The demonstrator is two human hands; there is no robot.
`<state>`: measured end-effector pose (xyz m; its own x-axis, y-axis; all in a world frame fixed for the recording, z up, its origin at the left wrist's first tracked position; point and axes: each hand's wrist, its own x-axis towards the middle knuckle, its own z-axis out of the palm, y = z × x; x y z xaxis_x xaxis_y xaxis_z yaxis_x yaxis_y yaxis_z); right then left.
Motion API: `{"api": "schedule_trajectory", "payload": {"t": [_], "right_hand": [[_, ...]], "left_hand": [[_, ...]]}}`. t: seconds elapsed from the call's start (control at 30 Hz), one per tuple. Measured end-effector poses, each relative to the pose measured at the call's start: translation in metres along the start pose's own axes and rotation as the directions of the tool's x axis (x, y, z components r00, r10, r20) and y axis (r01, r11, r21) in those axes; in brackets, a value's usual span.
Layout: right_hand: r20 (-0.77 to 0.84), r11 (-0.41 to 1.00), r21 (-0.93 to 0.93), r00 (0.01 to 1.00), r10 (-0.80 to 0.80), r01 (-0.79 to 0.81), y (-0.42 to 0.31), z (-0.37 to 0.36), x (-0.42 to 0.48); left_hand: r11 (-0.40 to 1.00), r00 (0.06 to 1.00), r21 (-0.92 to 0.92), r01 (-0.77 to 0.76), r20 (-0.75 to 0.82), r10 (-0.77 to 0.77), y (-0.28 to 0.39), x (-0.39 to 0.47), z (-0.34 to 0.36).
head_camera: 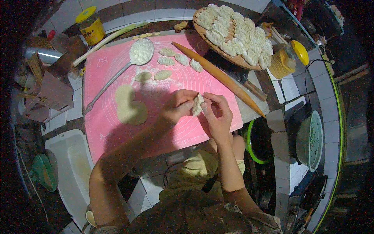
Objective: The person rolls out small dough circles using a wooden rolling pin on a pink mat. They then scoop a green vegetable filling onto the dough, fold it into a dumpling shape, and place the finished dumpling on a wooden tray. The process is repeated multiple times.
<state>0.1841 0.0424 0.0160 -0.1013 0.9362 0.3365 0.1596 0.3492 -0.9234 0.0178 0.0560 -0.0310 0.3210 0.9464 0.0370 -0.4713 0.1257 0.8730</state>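
My left hand [182, 103] and my right hand [217, 112] meet over a pink silicone pastry mat [184, 133], both pinching one pale dumpling [198, 105] by its edges. Fingers cover part of the dumpling's sides. Left of my hands, round dough wrappers [133, 112] lie overlapping on the mat, partly in shadow. Beyond the hands, several small dough pieces or dumplings [166, 61] rest near scattered flour. A long-handled metal ladle [141, 52] full of flour lies to their left. On the right, a tapered wooden rolling pin [219, 76] slants across the mat.
Rows of dumplings [242, 35] cover a round woven tray [201, 25] at the back right. Yellow-lidded jars [93, 29] stand at both back corners. A green onion stalk [108, 39] borders the mat. A white basin [68, 158] sits front left, a pale bowl [311, 140] far right.
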Motion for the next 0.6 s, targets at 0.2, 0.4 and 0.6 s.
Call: {"api": "schedule_trajectory", "payload": {"t": [0.2,0.4,0.6], "right_hand": [[-0.033,0.999,0.040,0.999,0.037,-0.036,0.001,0.002,0.002],[-0.018,0.984,0.147,0.994,0.103,-0.099,0.010,-0.001,0.001],[-0.002,0.998,0.039,0.999,-0.054,0.054,0.014,-0.004,0.003]], "left_hand": [[0.976,0.985,-0.197,-0.093,0.127,0.119,-0.033,0.006,-0.021],[0.978,0.997,0.204,0.047,0.048,-0.058,0.031,-0.002,0.014],[0.957,0.999,0.286,0.044,-0.006,-0.044,0.047,-0.011,0.022]]}}
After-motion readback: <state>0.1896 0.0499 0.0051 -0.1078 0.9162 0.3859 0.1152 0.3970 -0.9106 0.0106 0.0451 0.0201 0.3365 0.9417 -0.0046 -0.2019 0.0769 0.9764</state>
